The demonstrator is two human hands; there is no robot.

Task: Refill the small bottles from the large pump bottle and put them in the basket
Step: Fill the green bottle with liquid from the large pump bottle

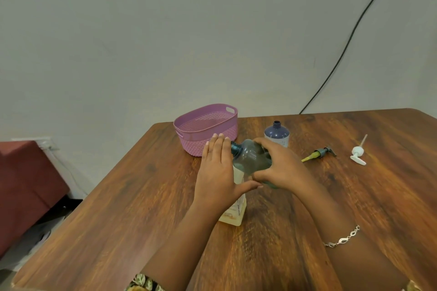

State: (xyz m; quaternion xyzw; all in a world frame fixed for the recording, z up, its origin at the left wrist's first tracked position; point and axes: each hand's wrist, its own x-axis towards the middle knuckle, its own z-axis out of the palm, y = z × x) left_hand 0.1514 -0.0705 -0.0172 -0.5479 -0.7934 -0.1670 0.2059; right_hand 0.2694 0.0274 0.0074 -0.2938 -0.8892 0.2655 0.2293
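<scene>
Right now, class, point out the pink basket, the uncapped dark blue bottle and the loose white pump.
pink basket point(191, 143), head view, front wall.
dark blue bottle point(276, 134), head view, shoulder below the neck.
white pump point(357, 151), head view, round collar.

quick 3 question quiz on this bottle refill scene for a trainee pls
1. True or false: the dark blue bottle stands inside the pink basket.
2. What does the right hand grip? A the pink basket; B the tilted teal bottle; C the dark blue bottle.
3. Fill in: ___ loose pump heads lie on the table.
Key: 1 false; 2 B; 3 two.
</scene>
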